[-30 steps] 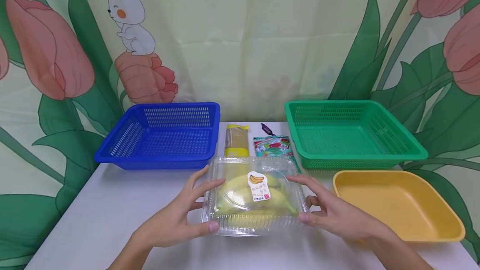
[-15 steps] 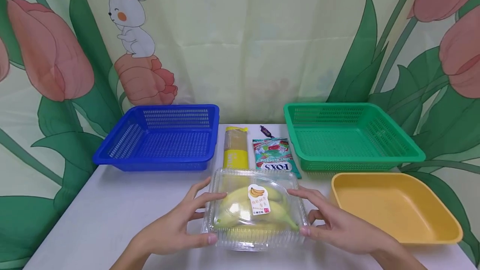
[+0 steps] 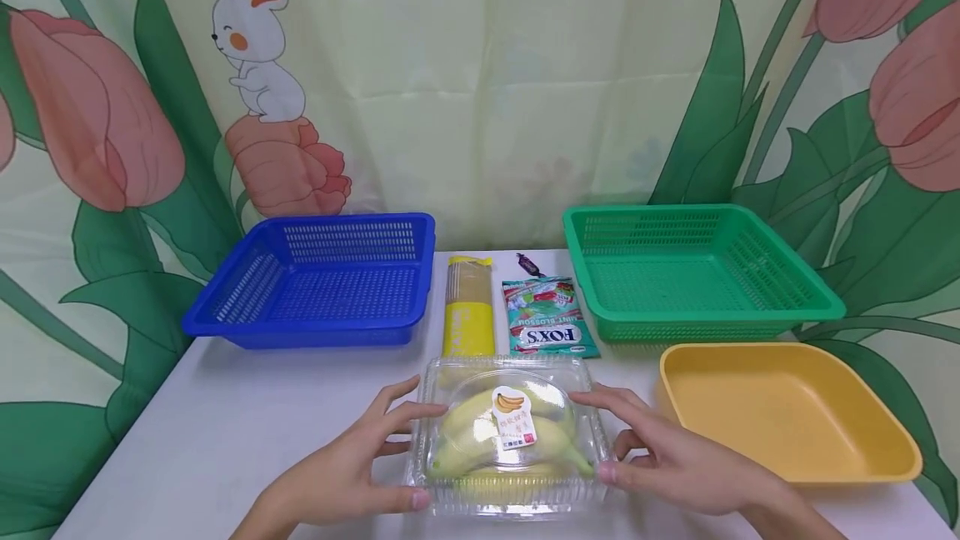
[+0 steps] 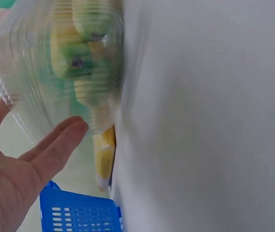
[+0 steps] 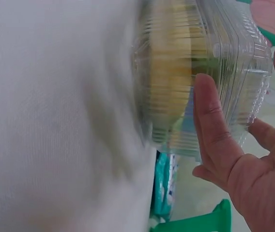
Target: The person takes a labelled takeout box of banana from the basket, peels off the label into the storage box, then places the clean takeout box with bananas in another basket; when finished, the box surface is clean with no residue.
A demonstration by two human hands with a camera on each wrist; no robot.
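Note:
A clear plastic clamshell box [image 3: 450, 490] stands at the near middle of the white table, a banana sticker [image 3: 515, 419] on its lid. Yellow bananas with greenish ends [image 3: 468, 436] lie inside. At its left side, my left hand [image 3: 337, 461] holds the box, thumb by the near corner and fingers along rim and wall. My right hand [image 3: 671, 457] grips the opposite side in the same manner. Both wrist views show fingertips against the ribbed wall of the box, low over the table. Just behind are a yellow noodle-like packet [image 3: 470, 323] and a teal FOX'S candy bag [image 3: 547, 315].
Back left stands a blue basket [image 3: 300, 332]; a green basket [image 3: 712, 325] is back right. A yellow-orange tub [image 3: 787, 415] sits to the right of my right hand. One small dark wrapped candy [image 3: 528, 264] lies behind the candy bag. A printed curtain [image 3: 480, 107] hangs behind the table.
Both hands have brought the banana box down and toward me. The candy bag and yellow packet, partly covered by it before, show more fully. The view has shifted slightly.

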